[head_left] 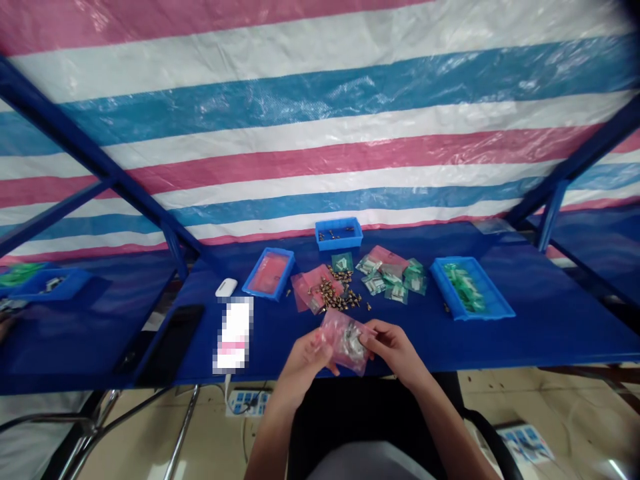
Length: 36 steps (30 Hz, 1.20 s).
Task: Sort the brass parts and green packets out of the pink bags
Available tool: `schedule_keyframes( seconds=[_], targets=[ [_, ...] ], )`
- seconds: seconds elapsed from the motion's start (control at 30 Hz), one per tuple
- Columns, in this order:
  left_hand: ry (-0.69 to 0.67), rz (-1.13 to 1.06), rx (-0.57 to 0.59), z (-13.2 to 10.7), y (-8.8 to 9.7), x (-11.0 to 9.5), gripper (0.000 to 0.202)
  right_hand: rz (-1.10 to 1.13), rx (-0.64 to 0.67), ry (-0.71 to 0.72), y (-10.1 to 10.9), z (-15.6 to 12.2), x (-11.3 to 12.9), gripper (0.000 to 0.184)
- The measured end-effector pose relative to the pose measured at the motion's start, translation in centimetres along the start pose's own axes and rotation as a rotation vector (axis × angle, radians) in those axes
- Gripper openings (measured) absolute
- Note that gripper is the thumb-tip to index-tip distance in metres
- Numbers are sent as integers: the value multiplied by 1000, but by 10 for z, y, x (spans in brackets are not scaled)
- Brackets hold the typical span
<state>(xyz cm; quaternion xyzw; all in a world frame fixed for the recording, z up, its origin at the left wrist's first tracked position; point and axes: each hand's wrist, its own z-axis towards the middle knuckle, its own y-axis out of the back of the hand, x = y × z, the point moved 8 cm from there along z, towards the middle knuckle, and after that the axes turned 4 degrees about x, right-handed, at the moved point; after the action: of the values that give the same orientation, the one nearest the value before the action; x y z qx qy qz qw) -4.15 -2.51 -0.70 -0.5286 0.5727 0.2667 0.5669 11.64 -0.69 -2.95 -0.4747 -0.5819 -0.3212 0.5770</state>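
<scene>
Both hands work close together over the near edge of a blue-topped table (525,337). The left hand (301,361) and right hand (395,350) hold a pink translucent plastic bag (345,341) between them at about 6 o'clock from the table's centre. The fingers of both hands are narrowly closed on its sides, and the bag holds a small cluster of silvery metal parts.

At 12 o'clock from the hands, a blue plastic tray (339,245) holds a few small brass fittings. Just below it, loose brass fittings (340,295) lie heaped on the tabletop, touching a couple of pink bags (311,288). At 1 o'clock, small green-tinted bags (391,280) lie in a loose group. At 2 o'clock, a larger blue tray (487,312) is filled with green packets. At 11 o'clock, a blue tray (253,277) has pink material lying inside.

Farther off at 9 o'clock, on a separate blue surface, another blue tray (65,287) holds green items and metal bits. A striped tarpaulin (320,113) hangs behind.
</scene>
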Motion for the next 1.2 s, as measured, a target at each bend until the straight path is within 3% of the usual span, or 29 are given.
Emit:
schedule_keyframes(
  seconds=[0.1,0.23,0.37,0.43,0.53,0.63,0.67,0.7,0.8,0.87,0.97,1.2],
  targets=[
    [51,135,51,0,-5,-2,49,-38,106,-29,-3,-4,-5,31],
    [41,474,-9,-1,-3,-10,34,-76,42,-18,4,-5,-11,32],
    [-124,763,-205,-11,21,-53,28,-43,-75,29,16,-7,-12,35],
    [-198,878,-325,-17,43,-82,27,-29,-92,31,20,-7,-12,35],
    [-267,1292,-703,-21,86,-136,32,-16,-60,28,19,-6,-11,36],
    [-290,1646,-868,1,115,-169,38,-11,-30,21,16,-4,-11,40],
    [-317,1727,-873,12,120,-174,37,-11,-30,20,16,-4,-11,41],
    [-336,1802,-808,27,123,-174,35,-13,-33,21,16,-3,-12,42],
    [-285,1954,-428,69,125,-147,34,-20,-53,36,16,-4,-11,41],
    [-251,1978,-282,83,128,-128,36,-25,-66,44,16,-4,-11,40],
    [-253,1969,-267,88,133,-116,40,-29,-72,45,16,-4,-10,40],
    [-295,1904,-230,90,140,-117,42,-30,-69,30,15,0,-7,39]
  ],
)
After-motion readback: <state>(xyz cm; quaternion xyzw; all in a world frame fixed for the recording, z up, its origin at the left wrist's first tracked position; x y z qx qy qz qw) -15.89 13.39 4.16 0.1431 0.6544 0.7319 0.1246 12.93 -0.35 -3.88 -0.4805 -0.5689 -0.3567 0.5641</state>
